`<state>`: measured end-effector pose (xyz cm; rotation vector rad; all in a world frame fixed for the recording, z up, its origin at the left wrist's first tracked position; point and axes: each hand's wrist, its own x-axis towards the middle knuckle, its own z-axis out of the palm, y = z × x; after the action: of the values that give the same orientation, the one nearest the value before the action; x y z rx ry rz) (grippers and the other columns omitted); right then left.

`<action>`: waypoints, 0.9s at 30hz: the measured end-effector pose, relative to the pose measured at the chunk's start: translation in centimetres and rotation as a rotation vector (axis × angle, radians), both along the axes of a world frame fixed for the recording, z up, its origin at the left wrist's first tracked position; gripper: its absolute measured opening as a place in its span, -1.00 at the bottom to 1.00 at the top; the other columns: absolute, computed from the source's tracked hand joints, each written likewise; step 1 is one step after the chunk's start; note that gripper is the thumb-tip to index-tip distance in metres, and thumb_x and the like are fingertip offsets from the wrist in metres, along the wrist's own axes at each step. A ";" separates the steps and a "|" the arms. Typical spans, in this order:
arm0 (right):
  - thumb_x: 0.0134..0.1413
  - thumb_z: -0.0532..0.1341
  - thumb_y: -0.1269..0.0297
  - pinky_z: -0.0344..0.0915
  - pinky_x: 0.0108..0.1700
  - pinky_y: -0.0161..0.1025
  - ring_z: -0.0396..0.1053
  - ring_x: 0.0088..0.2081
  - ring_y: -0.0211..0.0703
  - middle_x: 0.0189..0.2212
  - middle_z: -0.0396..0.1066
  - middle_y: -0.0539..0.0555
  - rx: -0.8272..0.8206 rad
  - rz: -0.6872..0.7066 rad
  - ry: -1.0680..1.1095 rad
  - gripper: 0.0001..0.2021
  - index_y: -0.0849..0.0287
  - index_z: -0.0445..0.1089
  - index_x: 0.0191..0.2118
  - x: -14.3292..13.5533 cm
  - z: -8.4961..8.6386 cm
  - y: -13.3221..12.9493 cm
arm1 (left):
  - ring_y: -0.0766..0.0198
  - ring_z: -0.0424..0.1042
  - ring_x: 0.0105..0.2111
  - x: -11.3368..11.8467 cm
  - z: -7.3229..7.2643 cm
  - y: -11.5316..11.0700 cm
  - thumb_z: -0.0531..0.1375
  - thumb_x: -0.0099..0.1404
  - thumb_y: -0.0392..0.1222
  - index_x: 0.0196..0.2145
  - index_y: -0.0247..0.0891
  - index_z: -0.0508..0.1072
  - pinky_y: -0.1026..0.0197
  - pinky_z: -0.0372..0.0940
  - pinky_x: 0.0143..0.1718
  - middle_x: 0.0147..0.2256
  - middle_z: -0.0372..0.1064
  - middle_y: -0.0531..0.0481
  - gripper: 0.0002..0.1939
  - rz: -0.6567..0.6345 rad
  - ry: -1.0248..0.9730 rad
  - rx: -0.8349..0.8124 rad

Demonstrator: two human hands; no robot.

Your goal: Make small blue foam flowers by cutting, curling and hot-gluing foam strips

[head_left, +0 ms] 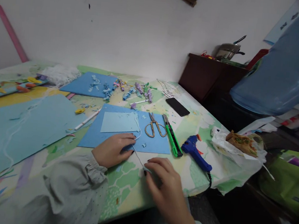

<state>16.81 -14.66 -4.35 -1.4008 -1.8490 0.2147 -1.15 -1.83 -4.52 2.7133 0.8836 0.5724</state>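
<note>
A thin white string (138, 157) runs between my two hands. My left hand (115, 149) rests on the near edge of a blue foam sheet (151, 146), its fingertips closed on the string. My right hand (165, 185), over the table's near side, pinches the other stretch of string between thumb and fingers. The string's far part curls over a pale blue sheet (116, 122) lying on the blue one. Gold-handled scissors (151, 128) and a green utility knife (172, 139) lie to the right of the string.
A blue glue gun (197, 154), a black phone (177, 106) and a wrapped food roll (242, 143) lie on the right. Several small curled paper pieces (128, 93) are at the back. A large light blue sheet (30, 124) covers the left. A water jug (279, 68) stands at right.
</note>
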 end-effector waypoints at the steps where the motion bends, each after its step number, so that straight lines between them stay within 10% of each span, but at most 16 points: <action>1: 0.03 0.11 0.44 0.24 -0.15 -0.19 0.29 -0.20 -0.12 -0.26 0.36 0.13 0.052 -0.063 -0.011 -0.82 0.16 0.39 -0.24 1.0 0.1 -0.1 | 0.08 0.32 -0.01 -0.2 0.1 0.1 0.08 0.17 -0.18 -0.14 -0.35 0.46 0.06 0.23 0.03 -0.05 0.38 -0.23 -0.67 0.005 0.013 0.014; 5: 0.03 0.12 0.32 0.16 -0.06 -0.07 0.27 -0.16 -0.03 -0.27 0.37 0.15 0.242 -0.560 -0.119 -0.84 0.18 0.38 -0.26 6.3 0.4 -0.1 | 0.05 0.34 -0.05 -0.7 0.2 0.3 0.09 0.18 -0.15 -0.19 -0.33 0.47 0.03 0.27 -0.03 -0.08 0.38 -0.24 -0.70 0.017 0.046 0.065; 9: -0.12 0.21 0.10 0.15 -0.13 0.02 0.24 -0.13 0.18 -0.20 0.33 0.33 -0.002 -0.876 -0.297 -0.51 0.35 0.29 -0.09 10.8 -0.4 0.5 | 0.04 0.32 -0.04 -0.5 0.0 0.2 0.09 0.19 -0.17 -0.15 -0.31 0.44 0.01 0.28 -0.05 -0.03 0.33 -0.24 -0.70 -0.005 0.005 0.115; 20: -0.05 0.15 0.11 0.19 -0.28 -0.20 0.29 -0.30 -0.05 -0.35 0.28 0.16 -0.256 -0.741 -0.339 -0.70 0.26 0.36 -0.27 12.8 -0.9 2.1 | 0.18 0.28 -0.20 2.0 0.9 -1.2 0.04 0.25 -0.30 -0.27 -0.32 0.46 0.11 0.25 -0.15 -0.23 0.35 -0.16 -0.79 -0.053 -0.177 0.143; 27: 0.04 0.07 0.08 0.16 -0.28 -0.15 0.24 -0.26 -0.02 -0.27 0.28 0.20 -0.048 -0.751 -0.105 -0.66 0.25 0.29 -0.18 13.0 -1.4 1.1 | 0.10 0.23 -0.17 3.5 0.6 -1.5 0.05 0.25 -0.18 -0.13 -0.31 0.40 0.01 0.18 -0.08 -0.21 0.31 -0.17 -0.72 0.075 -0.075 0.005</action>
<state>29.85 -13.57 -5.77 -2.0582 -1.2783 -0.2006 2.37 -3.31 -3.91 2.6534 0.9690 0.6868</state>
